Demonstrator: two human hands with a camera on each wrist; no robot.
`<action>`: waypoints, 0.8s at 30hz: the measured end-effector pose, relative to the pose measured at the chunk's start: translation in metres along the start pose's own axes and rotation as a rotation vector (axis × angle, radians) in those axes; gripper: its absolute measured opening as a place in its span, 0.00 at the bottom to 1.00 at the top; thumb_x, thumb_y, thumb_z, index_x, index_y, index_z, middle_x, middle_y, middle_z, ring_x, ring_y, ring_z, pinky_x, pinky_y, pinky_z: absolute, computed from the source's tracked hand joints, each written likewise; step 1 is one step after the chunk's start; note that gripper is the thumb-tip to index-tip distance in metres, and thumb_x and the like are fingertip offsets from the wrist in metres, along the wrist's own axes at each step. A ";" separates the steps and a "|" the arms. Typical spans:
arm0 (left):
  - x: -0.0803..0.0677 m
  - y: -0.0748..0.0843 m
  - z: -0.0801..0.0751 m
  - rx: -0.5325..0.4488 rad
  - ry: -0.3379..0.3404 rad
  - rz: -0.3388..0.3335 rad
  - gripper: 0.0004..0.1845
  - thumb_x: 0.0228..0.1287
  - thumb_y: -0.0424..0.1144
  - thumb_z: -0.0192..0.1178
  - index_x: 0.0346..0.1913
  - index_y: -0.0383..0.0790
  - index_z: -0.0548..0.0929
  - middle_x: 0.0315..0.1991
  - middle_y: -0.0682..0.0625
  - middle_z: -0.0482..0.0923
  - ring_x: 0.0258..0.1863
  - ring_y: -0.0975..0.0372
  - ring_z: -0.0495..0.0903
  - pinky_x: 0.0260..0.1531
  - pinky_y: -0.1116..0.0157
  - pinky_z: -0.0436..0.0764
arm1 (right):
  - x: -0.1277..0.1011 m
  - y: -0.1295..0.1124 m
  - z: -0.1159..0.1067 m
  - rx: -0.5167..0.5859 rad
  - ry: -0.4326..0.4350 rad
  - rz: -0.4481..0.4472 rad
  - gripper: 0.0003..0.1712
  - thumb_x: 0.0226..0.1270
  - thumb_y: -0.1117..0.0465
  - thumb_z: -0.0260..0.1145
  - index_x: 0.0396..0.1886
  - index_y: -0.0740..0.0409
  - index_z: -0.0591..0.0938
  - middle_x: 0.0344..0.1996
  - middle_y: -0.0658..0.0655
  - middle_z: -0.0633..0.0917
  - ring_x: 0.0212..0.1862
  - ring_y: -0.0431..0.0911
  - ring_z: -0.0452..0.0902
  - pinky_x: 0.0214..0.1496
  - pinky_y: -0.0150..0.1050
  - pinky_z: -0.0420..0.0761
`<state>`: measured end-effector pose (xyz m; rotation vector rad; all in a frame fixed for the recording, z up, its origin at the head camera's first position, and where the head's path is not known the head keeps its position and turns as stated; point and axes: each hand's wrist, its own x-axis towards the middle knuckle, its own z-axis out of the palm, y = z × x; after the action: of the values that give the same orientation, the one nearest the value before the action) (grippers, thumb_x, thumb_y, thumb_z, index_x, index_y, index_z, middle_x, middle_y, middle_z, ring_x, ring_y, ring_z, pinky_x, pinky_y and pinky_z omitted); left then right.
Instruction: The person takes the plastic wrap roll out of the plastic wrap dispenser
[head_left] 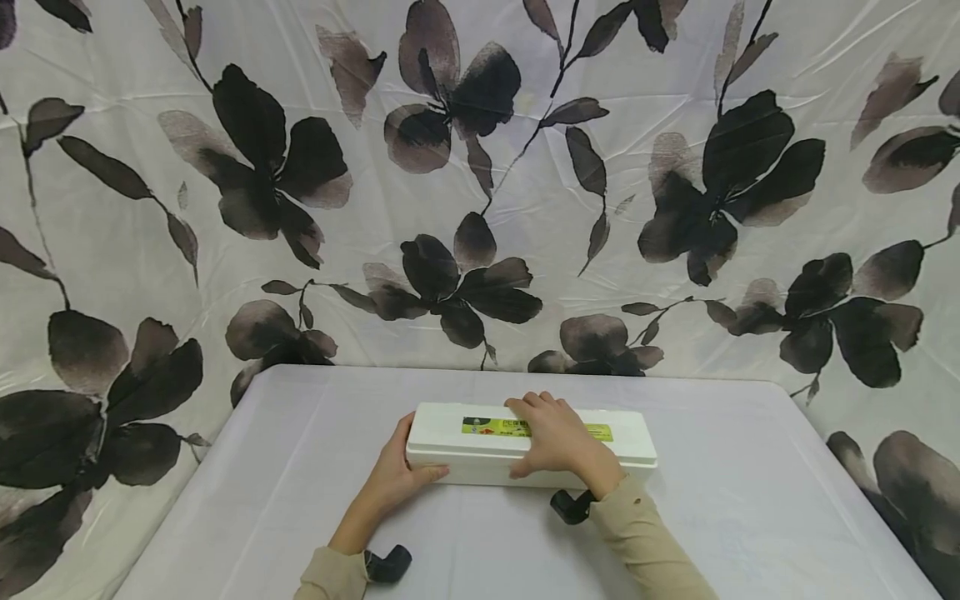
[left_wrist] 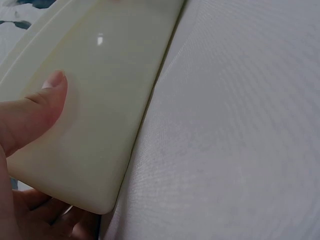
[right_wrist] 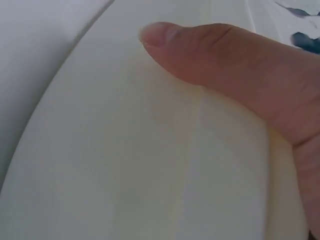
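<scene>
The left hand (head_left: 393, 475) holds the near left end of a long white plastic box (head_left: 450, 446) on the white desk (head_left: 750, 517). The right hand (head_left: 555, 437) curls over its top, covering part of a green-yellow label (head_left: 600, 432) too small to read.

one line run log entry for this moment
left hand: grips box end | right hand: on lid | white box: flat on table

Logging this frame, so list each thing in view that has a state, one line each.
White box: lid on, lying flat and lengthwise on the table, held by both hands.
Left hand: grips the box's left end, thumb on its near side.
Right hand: lies over the lid, fingers curled over the far edge, thumb on the front.
Table: covered by a white cloth.
</scene>
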<state>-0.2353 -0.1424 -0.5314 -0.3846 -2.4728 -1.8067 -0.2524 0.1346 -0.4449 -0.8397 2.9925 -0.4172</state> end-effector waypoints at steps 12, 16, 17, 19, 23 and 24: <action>0.000 -0.003 0.004 0.020 0.044 0.010 0.52 0.42 0.27 0.78 0.72 0.32 0.60 0.64 0.37 0.71 0.60 0.45 0.72 0.61 0.43 0.65 | -0.006 0.005 -0.003 -0.022 -0.079 0.009 0.60 0.33 0.52 0.83 0.72 0.49 0.67 0.58 0.53 0.76 0.57 0.53 0.70 0.60 0.56 0.68; -0.002 -0.001 0.006 0.041 0.048 -0.010 0.51 0.44 0.27 0.78 0.72 0.33 0.60 0.65 0.38 0.71 0.60 0.47 0.72 0.60 0.45 0.66 | -0.006 0.007 -0.002 -0.018 -0.075 0.000 0.58 0.33 0.54 0.82 0.72 0.48 0.68 0.57 0.53 0.76 0.56 0.52 0.70 0.58 0.56 0.68; -0.002 -0.001 0.006 0.040 0.048 -0.014 0.51 0.44 0.28 0.78 0.72 0.34 0.60 0.65 0.38 0.71 0.60 0.47 0.72 0.60 0.45 0.66 | -0.005 0.008 -0.001 -0.018 -0.075 -0.002 0.58 0.33 0.54 0.82 0.72 0.47 0.68 0.57 0.53 0.77 0.56 0.52 0.70 0.58 0.56 0.69; -0.003 -0.002 0.006 0.029 0.047 -0.015 0.51 0.44 0.28 0.78 0.72 0.35 0.60 0.65 0.39 0.71 0.60 0.48 0.72 0.60 0.45 0.66 | -0.006 0.008 -0.002 -0.011 -0.079 -0.006 0.58 0.33 0.55 0.81 0.72 0.47 0.69 0.57 0.52 0.77 0.55 0.52 0.70 0.57 0.55 0.69; -0.006 -0.002 0.005 -0.004 0.046 -0.009 0.52 0.42 0.28 0.78 0.72 0.36 0.61 0.65 0.40 0.71 0.60 0.48 0.72 0.60 0.44 0.66 | -0.006 0.008 -0.004 0.007 -0.087 -0.017 0.58 0.31 0.57 0.80 0.72 0.48 0.69 0.56 0.53 0.77 0.55 0.52 0.70 0.56 0.56 0.69; -0.007 -0.002 0.005 -0.010 0.045 -0.009 0.52 0.42 0.28 0.79 0.72 0.36 0.61 0.65 0.40 0.71 0.60 0.48 0.72 0.60 0.45 0.66 | -0.006 0.008 -0.004 0.011 -0.090 -0.019 0.58 0.31 0.57 0.80 0.72 0.48 0.69 0.56 0.53 0.77 0.55 0.52 0.70 0.56 0.56 0.69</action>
<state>-0.2289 -0.1397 -0.5363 -0.3303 -2.4412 -1.8108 -0.2518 0.1456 -0.4435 -0.8631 2.9002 -0.3849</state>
